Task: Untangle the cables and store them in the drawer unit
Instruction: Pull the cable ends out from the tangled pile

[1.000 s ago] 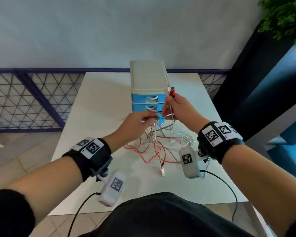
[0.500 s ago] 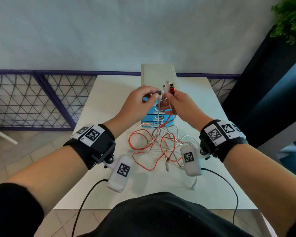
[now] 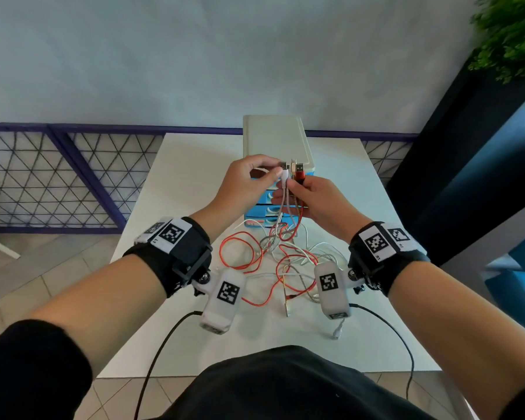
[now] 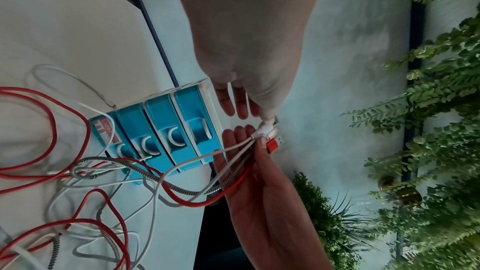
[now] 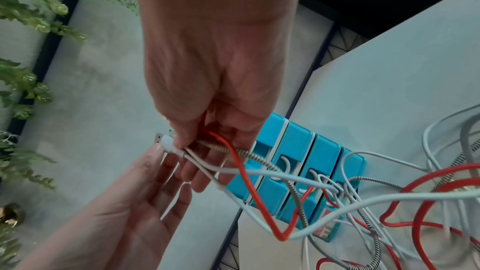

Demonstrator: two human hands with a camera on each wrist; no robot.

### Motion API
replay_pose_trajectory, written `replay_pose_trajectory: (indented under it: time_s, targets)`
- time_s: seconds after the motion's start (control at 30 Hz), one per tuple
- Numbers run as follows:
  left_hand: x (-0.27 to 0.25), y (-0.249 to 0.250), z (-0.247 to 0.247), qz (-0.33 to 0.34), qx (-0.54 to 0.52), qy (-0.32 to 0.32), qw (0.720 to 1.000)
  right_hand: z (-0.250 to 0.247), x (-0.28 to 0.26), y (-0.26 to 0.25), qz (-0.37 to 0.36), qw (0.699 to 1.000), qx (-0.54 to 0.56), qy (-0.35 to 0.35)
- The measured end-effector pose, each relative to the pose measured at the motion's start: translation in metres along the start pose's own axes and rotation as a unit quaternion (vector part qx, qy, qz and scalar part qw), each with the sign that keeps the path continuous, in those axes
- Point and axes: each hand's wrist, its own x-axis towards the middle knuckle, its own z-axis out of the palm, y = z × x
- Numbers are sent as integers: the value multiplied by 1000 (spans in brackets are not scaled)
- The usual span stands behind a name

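A tangle of red, white and braided cables [image 3: 285, 259] lies on the white table [image 3: 182, 177] in front of the drawer unit [image 3: 275, 140], which has a cream top and shut blue drawers [image 4: 182, 130]. My right hand [image 3: 297, 192] grips a bundle of cable ends upright in front of the unit, the red USB plug [image 3: 299, 174] sticking out on top. My left hand [image 3: 278, 170] pinches the white plug [image 3: 284, 171] beside it. The wrist views show the white plug [image 4: 265, 128] [image 5: 167, 144] and cables trailing from the right hand [image 5: 207, 130] down to the tangle.
A loose white plug [image 3: 336, 331] and a red cable end [image 3: 287, 307] lie near the table's front edge. A purple mesh fence [image 3: 58, 183] runs at the left. At the right stand a dark panel [image 3: 467, 177] and a green plant [image 3: 509, 34].
My left hand has risen from the tangle with the white plug and brought it up beside the red plug in my right hand. The cables now hang from both hands.
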Motion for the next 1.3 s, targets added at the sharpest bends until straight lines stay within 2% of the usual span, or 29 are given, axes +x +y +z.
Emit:
replay_pose_trajectory:
  time_s: [0.1,0.2,0.23,0.3,0.37,0.47,0.57,0.7,0.8,0.9,1.03,1.17,1.27,1.3]
  targets:
    - [-2,1,6,-39,-30,-22,999,-1,2,1,-2,1000,17,0]
    - [-8,5,16,-137,-108,-137,975,2,3,-3,-10,1000,-2,-11]
    - [-10,7,21,-158,-132,-156,966,4,4,-3,-13,999,-32,-11]
    - [-12,10,30,-172,-158,-128,964,8,4,-4,-24,995,-93,-12]
    - [-12,11,37,-165,-159,-84,970,9,4,-6,-22,995,-100,-16]
    - [-11,10,40,-145,-135,-65,978,9,1,-7,-21,996,-73,-47]
    - [-6,11,39,-125,-103,-60,985,9,0,-9,-45,988,-137,-57]
    - [-3,15,34,-66,-73,-28,995,13,4,-17,-96,978,-182,-40]
    - [-2,26,22,-3,-71,-6,997,16,10,-5,-79,959,-263,-67]
    - [5,40,10,35,-132,-54,989,23,15,16,-41,960,-271,-65]
    - [7,39,1,22,-172,-70,982,29,26,23,-26,953,-292,-76]
    - [6,42,-11,16,-174,-58,983,26,23,37,9,909,-403,-104]
    - [2,43,-10,35,-136,-90,986,20,18,45,38,905,-400,-138]
    - [0,40,-6,37,-116,-99,988,18,18,43,63,891,-424,-151]
